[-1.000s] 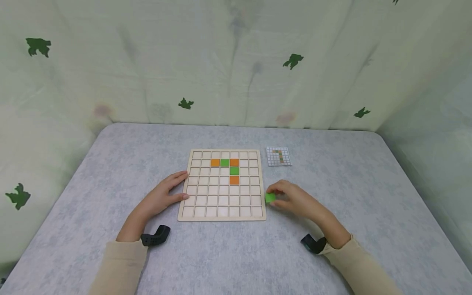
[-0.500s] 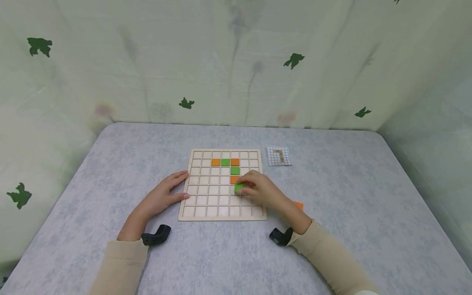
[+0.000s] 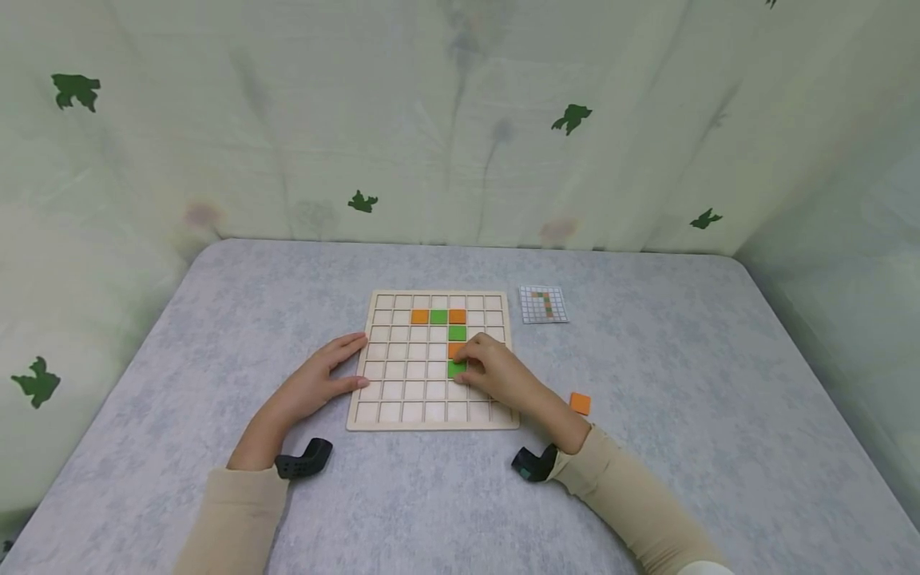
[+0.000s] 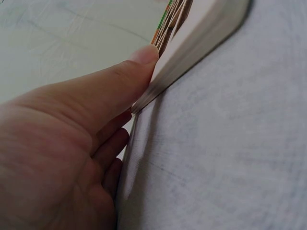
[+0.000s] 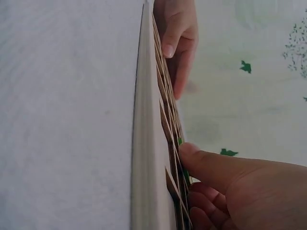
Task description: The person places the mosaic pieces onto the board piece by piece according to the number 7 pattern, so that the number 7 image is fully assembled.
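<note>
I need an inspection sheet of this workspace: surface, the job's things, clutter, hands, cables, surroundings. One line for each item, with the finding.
Surface: grey mottled table.
Job's things: wooden grid board with orange and green tiles forming a line; green tile in a cell under the right fingertips; loose orange tile on the table right of the board; pattern card beyond it.
Clutter: nothing seen.
Hands: left hand rests against the board's left edge; right hand touches the green tile.
Cables: nothing seen.
Surroundings: pale green curtain with dark leaf shapes.
</note>
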`<state>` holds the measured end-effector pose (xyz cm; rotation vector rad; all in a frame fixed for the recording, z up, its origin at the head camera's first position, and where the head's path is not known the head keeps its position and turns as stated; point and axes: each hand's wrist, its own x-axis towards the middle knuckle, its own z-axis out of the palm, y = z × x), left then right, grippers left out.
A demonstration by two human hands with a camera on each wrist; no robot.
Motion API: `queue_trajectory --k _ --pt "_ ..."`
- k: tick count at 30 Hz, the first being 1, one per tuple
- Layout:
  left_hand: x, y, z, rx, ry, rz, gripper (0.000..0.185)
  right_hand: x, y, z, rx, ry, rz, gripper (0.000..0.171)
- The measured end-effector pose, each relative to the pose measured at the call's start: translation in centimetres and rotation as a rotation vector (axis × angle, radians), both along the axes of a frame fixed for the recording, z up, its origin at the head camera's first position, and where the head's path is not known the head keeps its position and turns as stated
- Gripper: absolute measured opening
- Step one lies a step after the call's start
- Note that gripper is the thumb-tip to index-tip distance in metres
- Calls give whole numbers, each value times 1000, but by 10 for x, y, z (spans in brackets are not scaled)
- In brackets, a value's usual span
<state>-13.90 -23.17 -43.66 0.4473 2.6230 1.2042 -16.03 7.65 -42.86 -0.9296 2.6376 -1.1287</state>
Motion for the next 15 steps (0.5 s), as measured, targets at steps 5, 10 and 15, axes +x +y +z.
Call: queue_trajectory --k 5,10,15 --pt "1 -1 -1 1 -5 2 77 1 2 4 5 -53 6 29" --pt "1 0 -1 6 -5 -2 76 4 16 20 -51 -37 18 38" --pt "1 0 0 4 2 0 75 14 45 38 -101 58 -10 44"
